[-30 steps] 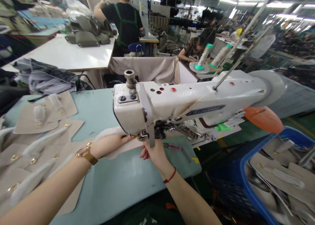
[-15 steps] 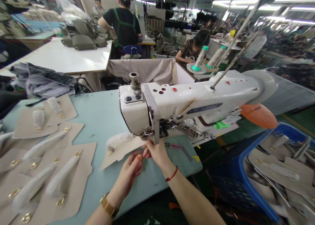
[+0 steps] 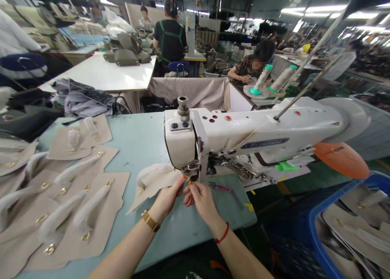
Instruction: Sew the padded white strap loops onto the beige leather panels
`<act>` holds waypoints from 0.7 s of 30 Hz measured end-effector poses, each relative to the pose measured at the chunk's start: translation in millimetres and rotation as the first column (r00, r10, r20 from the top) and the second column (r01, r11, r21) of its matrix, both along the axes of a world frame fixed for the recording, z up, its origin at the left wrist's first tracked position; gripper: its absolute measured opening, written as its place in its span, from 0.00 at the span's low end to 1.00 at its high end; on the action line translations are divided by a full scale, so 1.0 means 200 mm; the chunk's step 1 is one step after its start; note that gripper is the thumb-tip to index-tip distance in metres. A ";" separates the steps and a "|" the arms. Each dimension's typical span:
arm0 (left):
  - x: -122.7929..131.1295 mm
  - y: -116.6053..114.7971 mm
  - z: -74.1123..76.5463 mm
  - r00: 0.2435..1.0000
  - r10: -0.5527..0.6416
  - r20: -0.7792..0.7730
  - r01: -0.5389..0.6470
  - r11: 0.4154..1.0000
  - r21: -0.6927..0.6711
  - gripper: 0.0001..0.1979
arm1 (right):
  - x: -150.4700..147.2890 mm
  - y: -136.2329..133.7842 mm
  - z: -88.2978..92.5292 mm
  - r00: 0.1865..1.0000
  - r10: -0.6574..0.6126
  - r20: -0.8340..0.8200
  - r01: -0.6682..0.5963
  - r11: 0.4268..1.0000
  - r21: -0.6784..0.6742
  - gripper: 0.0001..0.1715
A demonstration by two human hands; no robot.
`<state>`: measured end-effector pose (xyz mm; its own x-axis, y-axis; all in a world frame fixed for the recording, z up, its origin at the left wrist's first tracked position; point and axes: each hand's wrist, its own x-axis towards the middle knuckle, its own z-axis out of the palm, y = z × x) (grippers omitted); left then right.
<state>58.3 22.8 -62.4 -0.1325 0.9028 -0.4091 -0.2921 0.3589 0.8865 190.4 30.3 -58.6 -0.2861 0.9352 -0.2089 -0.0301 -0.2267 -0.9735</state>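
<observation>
A beige bag panel (image 3: 157,181) with a wrapped handle (image 3: 152,170) lies partly under the head of a white sewing machine (image 3: 225,128). My left hand (image 3: 167,197), a gold watch on its wrist, is at the panel's near right edge, thumb pointing up below the needle area. Its fingers are curled together; what they hold, if anything, is hidden. Close beside it, my right hand (image 3: 199,199) has thumb and forefinger pinched just under the machine head. Anything between those fingertips is too small to make out. Small pink-handled thread snips (image 3: 221,187) lie to the right of that hand.
Several beige panels with wrapped handles (image 3: 91,214) cover the left of the pale green table (image 3: 140,128). A blue basket (image 3: 313,230) full of similar pieces stands at the right. Thread cones (image 3: 262,77) rise behind the machine. Co-workers (image 3: 170,35) sit beyond.
My left hand has moved up beside the needle area, and my right fingertips have drawn back slightly from under the machine head. The view has swung left.
</observation>
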 end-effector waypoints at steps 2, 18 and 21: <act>0.01 0.01 0.01 1.000 0.013 -0.009 -0.013 1.000 0.007 0.24 | 0.02 -0.04 -0.03 1.000 0.016 0.000 -0.016 1.000 -0.024 0.32; 0.05 0.07 0.08 0.996 0.086 -0.031 -0.082 0.990 0.115 0.21 | 0.05 -0.17 -0.15 0.997 0.058 -0.052 -0.064 0.989 -0.132 0.33; 0.07 0.07 0.08 0.990 0.129 -0.049 -0.123 0.986 0.109 0.23 | 0.05 -0.17 -0.15 0.997 0.060 -0.052 -0.067 0.988 -0.139 0.33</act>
